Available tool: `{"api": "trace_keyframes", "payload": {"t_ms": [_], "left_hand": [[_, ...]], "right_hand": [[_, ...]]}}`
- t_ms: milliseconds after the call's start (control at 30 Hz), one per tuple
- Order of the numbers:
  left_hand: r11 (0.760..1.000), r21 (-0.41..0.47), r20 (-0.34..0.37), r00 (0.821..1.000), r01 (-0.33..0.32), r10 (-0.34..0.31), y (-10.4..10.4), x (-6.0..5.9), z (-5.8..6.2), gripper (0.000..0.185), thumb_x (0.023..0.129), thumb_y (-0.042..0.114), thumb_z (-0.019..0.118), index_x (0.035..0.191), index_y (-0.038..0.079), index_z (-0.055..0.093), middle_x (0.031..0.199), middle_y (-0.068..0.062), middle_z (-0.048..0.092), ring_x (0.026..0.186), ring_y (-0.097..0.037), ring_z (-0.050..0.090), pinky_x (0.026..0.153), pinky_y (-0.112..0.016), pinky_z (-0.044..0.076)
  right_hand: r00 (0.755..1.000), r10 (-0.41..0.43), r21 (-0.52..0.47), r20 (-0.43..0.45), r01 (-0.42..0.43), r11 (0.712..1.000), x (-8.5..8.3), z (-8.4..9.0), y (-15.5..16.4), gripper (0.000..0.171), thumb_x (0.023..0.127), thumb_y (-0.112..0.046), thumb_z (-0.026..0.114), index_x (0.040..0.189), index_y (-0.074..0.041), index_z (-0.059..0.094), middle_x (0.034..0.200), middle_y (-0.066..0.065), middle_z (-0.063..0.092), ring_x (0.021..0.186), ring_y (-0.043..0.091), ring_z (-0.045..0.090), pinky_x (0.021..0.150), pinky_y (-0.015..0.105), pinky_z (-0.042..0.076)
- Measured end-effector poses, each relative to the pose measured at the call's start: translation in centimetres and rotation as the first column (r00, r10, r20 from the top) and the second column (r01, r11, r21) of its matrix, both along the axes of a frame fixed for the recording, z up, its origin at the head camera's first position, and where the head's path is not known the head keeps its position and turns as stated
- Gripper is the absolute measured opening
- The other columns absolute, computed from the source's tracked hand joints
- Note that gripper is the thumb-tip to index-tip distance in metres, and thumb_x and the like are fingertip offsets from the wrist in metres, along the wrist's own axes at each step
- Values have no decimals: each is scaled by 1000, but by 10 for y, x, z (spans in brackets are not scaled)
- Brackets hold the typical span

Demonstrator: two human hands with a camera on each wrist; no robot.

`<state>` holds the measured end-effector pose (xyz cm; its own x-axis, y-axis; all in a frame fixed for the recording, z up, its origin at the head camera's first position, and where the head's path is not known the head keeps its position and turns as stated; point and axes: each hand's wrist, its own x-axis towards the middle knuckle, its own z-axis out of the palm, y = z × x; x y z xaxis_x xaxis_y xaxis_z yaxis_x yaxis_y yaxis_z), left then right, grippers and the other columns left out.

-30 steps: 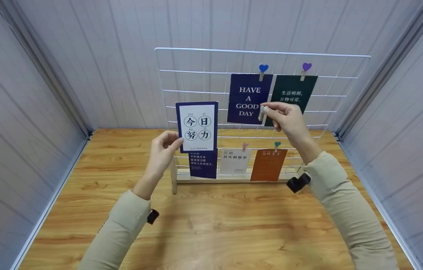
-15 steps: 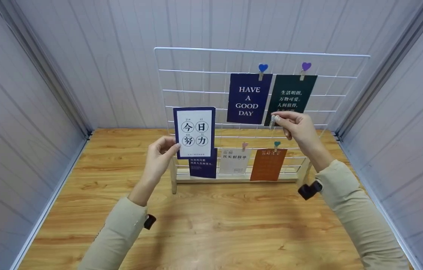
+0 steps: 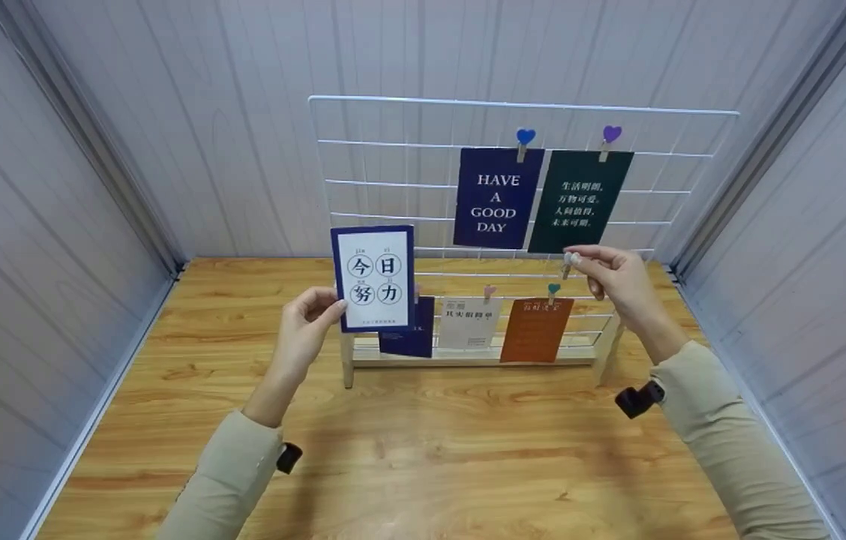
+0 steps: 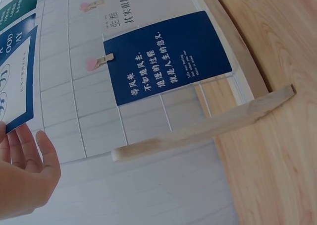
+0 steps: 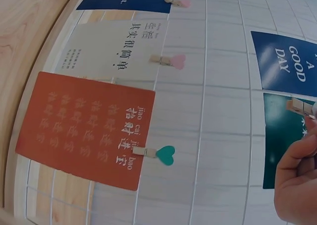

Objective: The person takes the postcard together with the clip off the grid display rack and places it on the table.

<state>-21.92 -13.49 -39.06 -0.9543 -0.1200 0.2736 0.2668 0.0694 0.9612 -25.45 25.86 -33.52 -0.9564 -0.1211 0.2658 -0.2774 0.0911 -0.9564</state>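
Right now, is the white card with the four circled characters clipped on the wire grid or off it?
Off it. The left hand holds the white card by its lower edge before the wire grid, and no clip is on it.

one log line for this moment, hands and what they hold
left hand: holds white card | right hand: pinches small clip | wire grid: five cards clipped

Bare wire grid (image 3: 393,161) upper left; hung cards (image 3: 498,196) crowding right and bottom row
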Motion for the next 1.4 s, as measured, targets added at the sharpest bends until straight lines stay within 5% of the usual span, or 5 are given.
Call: {"api": "trace_keyframes", "payload": {"t_ms": [567, 667, 1133, 1400], "left_hand": [[1000, -2, 97, 995, -3, 4, -13, 9, -18, 12, 82, 0, 59, 91, -7, 57, 86, -11, 56, 78, -18, 53, 73, -26, 46], [1000, -6, 115, 993, -2, 3, -16, 11, -22, 12, 82, 0, 59, 91, -7, 57, 87, -12, 56, 78, -18, 54, 73, -27, 46], [999, -4, 156, 987, 39, -38, -35, 18, -36, 16, 85, 4, 57, 95, -7, 55, 92, -13, 56, 84, -21, 54, 79, -37, 45], [1000, 3, 235, 972, 9, -10, -54, 20, -44, 23, 86, 10, 57, 101, -7, 53, 96, -14, 54, 86, -20, 54, 76, -28, 46]], "right_hand": [[996, 4, -63, 87, 1, 998, 10, -23, 28, 16, 85, -12, 60, 97, -7, 67, 75, -1, 63, 45, 5, 41, 41, 17, 33], [994, -2, -76, 110, 10, 997, 12, -27, 33, 20, 84, -12, 60, 99, -1, 65, 74, 0, 63, 45, 5, 41, 41, 17, 34], [985, -30, -41, 170, 38, 998, 23, -49, 61, 22, 85, -15, 59, 104, -4, 64, 85, -2, 64, 49, 5, 43, 44, 17, 36], [977, -60, 27, 205, 55, 998, 31, -63, 84, 19, 86, -18, 58, 103, -11, 65, 78, -1, 58, 51, 5, 42, 46, 19, 37]]}}
